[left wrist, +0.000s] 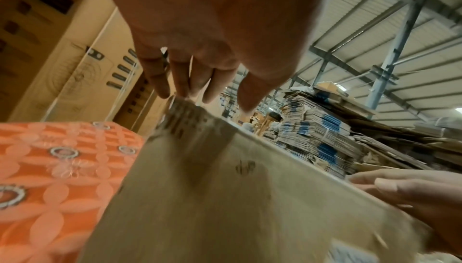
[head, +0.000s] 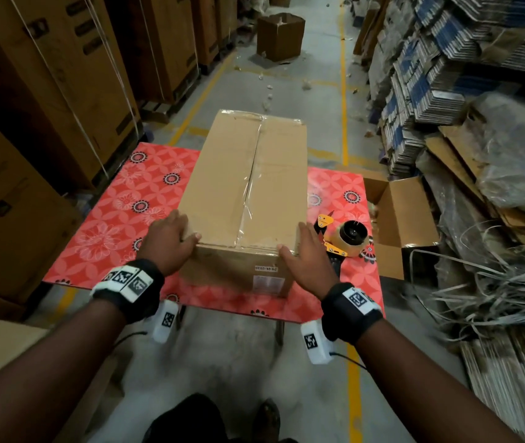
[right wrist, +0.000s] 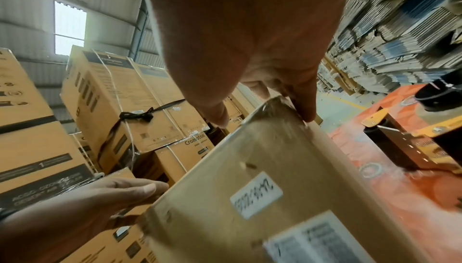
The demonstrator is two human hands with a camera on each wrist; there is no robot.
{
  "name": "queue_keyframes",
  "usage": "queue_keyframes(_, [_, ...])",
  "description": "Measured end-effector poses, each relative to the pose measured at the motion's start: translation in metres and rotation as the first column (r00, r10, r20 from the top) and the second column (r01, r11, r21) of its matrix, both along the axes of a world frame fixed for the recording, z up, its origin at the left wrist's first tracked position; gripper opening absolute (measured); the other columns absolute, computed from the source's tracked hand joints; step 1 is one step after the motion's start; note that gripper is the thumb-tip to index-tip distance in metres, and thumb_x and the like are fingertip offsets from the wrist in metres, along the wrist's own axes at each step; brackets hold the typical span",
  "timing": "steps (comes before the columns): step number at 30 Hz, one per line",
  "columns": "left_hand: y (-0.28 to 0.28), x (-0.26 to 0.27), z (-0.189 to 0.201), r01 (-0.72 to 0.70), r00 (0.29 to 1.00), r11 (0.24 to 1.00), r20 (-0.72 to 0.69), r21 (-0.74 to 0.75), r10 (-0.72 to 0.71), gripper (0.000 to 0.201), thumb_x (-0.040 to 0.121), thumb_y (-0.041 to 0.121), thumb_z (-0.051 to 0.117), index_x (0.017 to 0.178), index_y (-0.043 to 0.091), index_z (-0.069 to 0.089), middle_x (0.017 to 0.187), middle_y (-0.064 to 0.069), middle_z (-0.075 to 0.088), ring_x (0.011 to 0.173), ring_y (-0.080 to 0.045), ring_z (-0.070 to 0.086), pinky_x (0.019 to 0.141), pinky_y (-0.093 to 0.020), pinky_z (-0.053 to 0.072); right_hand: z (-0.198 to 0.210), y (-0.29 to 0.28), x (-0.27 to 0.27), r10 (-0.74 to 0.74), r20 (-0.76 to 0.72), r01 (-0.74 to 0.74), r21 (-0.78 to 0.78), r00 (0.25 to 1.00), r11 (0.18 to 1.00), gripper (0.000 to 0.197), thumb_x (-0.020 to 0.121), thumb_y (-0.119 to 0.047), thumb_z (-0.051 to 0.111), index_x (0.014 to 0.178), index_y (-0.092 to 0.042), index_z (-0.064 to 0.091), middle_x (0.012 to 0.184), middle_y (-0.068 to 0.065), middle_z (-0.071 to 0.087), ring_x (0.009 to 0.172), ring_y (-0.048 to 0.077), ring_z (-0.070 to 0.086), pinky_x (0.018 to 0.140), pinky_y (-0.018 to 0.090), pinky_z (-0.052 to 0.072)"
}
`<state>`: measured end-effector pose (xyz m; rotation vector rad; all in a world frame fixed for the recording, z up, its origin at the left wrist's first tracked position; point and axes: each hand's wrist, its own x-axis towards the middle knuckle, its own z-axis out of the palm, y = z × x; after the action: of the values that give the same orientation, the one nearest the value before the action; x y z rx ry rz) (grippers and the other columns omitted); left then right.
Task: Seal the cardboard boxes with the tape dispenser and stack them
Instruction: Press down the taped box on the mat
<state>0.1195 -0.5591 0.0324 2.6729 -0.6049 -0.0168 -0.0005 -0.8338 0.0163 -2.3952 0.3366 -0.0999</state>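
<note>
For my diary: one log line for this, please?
box: taped, on table | left hand: near-left corner | right hand: near-right corner | tape dispenser: idle

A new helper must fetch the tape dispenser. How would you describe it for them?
Look for the red flowered table in the aisle. Right of the big taped box on it lies the tape dispenser. It alone is yellow and black, with a tan tape roll.

**Box [right wrist: 250,168] held at its near corners**

The right hand [right wrist: 250,40] presses straight fingers against one upper corner, and the left hand [right wrist: 105,198] touches the other. A tape dispenser [right wrist: 412,143] lies beside the box on the red table [right wrist: 400,198]. Stacked cartons [right wrist: 112,99] stand behind.
</note>
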Motion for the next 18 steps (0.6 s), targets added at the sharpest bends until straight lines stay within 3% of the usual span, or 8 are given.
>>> queue_keyframes(1, [-0.005, 0.009, 0.003, -0.011, 0.999, 1.0, -0.035, 0.025, 0.012, 0.026, 0.09, 0.036, 0.059, 0.084, 0.011, 0.053, 0.09, -0.009, 0.05, 0.084, -0.033, 0.054, 0.069, -0.037, 0.038, -0.002, -0.005, 0.011, -0.01, -0.033, 0.01, 0.0, 0.999, 1.0, 0.062, 0.092, -0.045, 0.055, 0.139, -0.006, 0.04, 0.143, 0.017, 0.045, 0.136, 0.032, 0.039, 0.111, 0.036, 0.034])
queue_keyframes(3, [-0.017, 0.027, 0.007, -0.042, 0.991, 0.997, -0.122, 0.069, 0.051, 0.032, 0.089, 0.036, 0.062, 0.109, 0.011, 0.061, 0.109, -0.014, 0.055, 0.1, -0.035, 0.057, 0.081, -0.038, 0.043, -0.003, -0.014, 0.034, -0.029, -0.091, 0.03, 0.011, 0.995, 0.999, 0.067, 0.083, -0.055, 0.052, 0.131, -0.008, 0.041, 0.125, 0.016, 0.055, 0.118, 0.034, 0.053, 0.097, 0.039, 0.045])
queue_keyframes(6, [-0.034, 0.054, 0.011, -0.075, 0.976, 0.987, -0.193, 0.145, 0.102, 0.055, 0.089, 0.037, 0.063, 0.137, 0.016, 0.048, 0.133, -0.017, 0.052, 0.116, -0.036, 0.054, 0.094, -0.038, 0.044, 0.002, -0.027, 0.07, -0.03, -0.215, 0.024, -0.029, 0.976, 0.999, 0.082, 0.088, -0.057, 0.053, 0.146, -0.008, 0.024, 0.124, 0.024, 0.058, 0.113, 0.039, 0.058, 0.091, 0.041, 0.05])
queue_keyframes(10, [-0.049, 0.096, 0.014, -0.066, 0.972, 0.974, -0.205, 0.217, 0.112, 0.06, 0.091, 0.036, 0.061, 0.144, 0.017, 0.04, 0.139, -0.018, 0.05, 0.122, -0.037, 0.051, 0.097, -0.038, 0.043, 0.014, -0.047, 0.113, -0.032, -0.318, 0.005, -0.085, 0.947, 0.996, 0.088, 0.096, -0.05, 0.052, 0.157, -0.009, 0.004, 0.139, 0.025, 0.052, 0.122, 0.039, 0.055, 0.093, 0.034, 0.044])
queue_keyframes(15, [-0.057, 0.145, 0.013, -0.07, 0.958, 0.978, -0.258, 0.199, 0.121, 0.058, 0.095, 0.028, 0.053, 0.149, 0.02, 0.031, 0.142, -0.021, 0.048, 0.126, -0.039, 0.048, 0.103, -0.041, 0.042, 0.027, -0.069, 0.157, -0.057, -0.348, 0.04, -0.056, 0.936, 0.998, 0.085, 0.095, -0.048, 0.056, 0.157, -0.014, 0.009, 0.148, 0.02, 0.046, 0.128, 0.036, 0.052, 0.101, 0.036, 0.044])
queue_keyframes(18, [-0.058, 0.174, 0.018, -0.017, 0.945, 0.972, -0.314, 0.235, 0.093, 0.063, 0.096, 0.03, 0.053, 0.152, 0.023, 0.025, 0.147, -0.018, 0.043, 0.13, -0.037, 0.046, 0.106, -0.038, 0.039, 0.034, -0.078, 0.178, -0.045, -0.349, 0.046, -0.004, 0.936, 0.999, 0.081, 0.095, -0.044, 0.059, 0.157, -0.018, 0.013, 0.145, 0.016, 0.049, 0.115, 0.037, 0.059, 0.088, 0.04, 0.056])
